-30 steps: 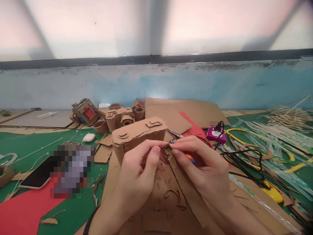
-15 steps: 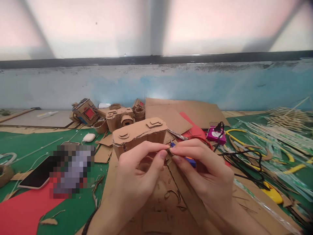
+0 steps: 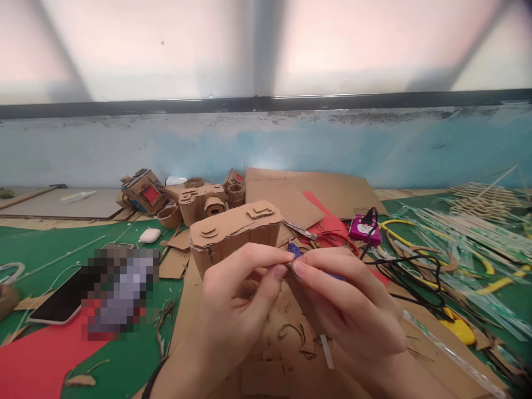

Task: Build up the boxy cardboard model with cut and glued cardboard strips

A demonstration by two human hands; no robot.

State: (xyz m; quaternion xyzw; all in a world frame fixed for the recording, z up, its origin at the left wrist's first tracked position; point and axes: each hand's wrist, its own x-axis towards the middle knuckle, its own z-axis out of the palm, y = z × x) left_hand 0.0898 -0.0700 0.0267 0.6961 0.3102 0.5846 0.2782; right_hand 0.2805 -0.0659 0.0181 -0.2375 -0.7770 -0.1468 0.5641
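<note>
Small piece [image 3: 290, 267], so covered by fingertips that I cannot tell what it is, sits where the two hands meet. Left hand [image 3: 245, 299] and right hand [image 3: 357, 305] both grasp it, thumb against forefinger, probably because something this tiny needs a fine grip from both sides. Wrists stay low, perhaps to steady it and leave it in sight.

Taking those fingertips as the clock's centre, a blue tool [image 3: 296, 250] with a pointed tip lies just beyond at 12 to 1 o'clock, and scissors [image 3: 306, 233] at 1, presumably set there for easy reach. A cardboard camera body [image 3: 235, 224] stands upright at 10, near the left hand, with smaller cardboard models [image 3: 201, 199] behind it, likely pushed back to free working room. A pale stick [image 3: 327, 352] shows at 5, below the right hand.

Beneath the hands, a cardboard sheet [image 3: 187, 327] strewn with curled offcuts seems to shield the green surface [image 3: 137, 363]. Out at 9 lies a phone [image 3: 58, 299], with red paper [image 3: 37, 363] at 8; a purple box [image 3: 366, 230] sits at 2, and farther out that way are bundled sticks [image 3: 484, 200]. At 12, larger cardboard sheets lean toward a blue-painted wall [image 3: 332, 147], under a wide frosted window [image 3: 166, 55].
</note>
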